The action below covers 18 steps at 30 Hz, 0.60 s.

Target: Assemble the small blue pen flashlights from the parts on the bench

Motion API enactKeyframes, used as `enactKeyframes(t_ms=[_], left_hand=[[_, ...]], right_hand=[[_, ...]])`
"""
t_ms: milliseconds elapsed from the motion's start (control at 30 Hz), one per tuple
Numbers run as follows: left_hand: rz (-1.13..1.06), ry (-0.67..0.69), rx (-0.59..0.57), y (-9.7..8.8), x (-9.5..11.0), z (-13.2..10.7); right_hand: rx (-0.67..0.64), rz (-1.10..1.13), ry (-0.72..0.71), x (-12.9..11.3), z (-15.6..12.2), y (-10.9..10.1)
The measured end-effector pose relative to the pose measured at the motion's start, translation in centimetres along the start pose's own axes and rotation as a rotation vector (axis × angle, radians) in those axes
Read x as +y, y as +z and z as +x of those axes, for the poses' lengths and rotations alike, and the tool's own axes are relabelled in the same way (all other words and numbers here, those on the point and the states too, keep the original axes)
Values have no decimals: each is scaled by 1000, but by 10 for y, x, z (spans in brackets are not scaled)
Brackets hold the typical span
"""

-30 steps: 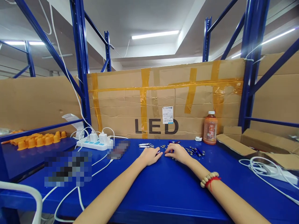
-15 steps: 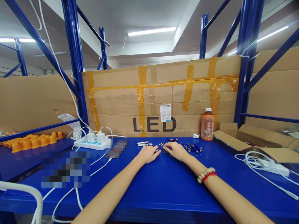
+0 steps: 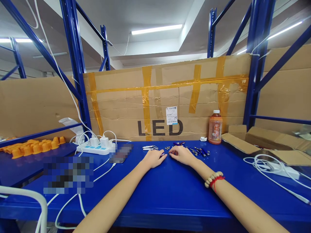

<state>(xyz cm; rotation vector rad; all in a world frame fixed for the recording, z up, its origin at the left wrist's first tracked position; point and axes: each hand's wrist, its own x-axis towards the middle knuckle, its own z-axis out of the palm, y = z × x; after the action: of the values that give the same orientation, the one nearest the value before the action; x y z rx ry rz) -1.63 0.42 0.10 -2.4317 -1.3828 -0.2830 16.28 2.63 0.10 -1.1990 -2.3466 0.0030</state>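
Note:
My left hand [image 3: 154, 158] rests on the blue tabletop, its thumb and fingers closed round a small dark-blue cylinder [image 3: 162, 155] that is mostly covered. Just right of it, my right hand [image 3: 181, 155] is curled, with thumb and fingertips brought together; anything between them is too small to make out. Small round metal pieces [image 3: 167, 148] lie behind the gap between the hands. Beyond my left hand are slim silver tubes [image 3: 150, 148] with thin loops. Several small blue metallic cylinders and bits [image 3: 202, 152] are scattered to the right of my right hand.
A bottle of orange drink [image 3: 215, 127] stands at the back right, near an open cardboard box [image 3: 239, 144] and coiled white cable [image 3: 263, 163]. A power strip [image 3: 93, 149] with plugs and cords is on the left. Taped cardboard [image 3: 116, 110] walls off the back.
The view has tilted down a little. My right hand's fingers have drawn in slightly and now cover small pieces that showed beneath them. My left hand keeps its hold on the cylinder.

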Motion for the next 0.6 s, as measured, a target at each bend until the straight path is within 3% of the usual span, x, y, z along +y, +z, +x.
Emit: enactKeyframes(t_ms=[600], left_hand=[[-28,5,-3,1,-1,0]], right_hand=[[-4,29,-29,-1,-1,0]])
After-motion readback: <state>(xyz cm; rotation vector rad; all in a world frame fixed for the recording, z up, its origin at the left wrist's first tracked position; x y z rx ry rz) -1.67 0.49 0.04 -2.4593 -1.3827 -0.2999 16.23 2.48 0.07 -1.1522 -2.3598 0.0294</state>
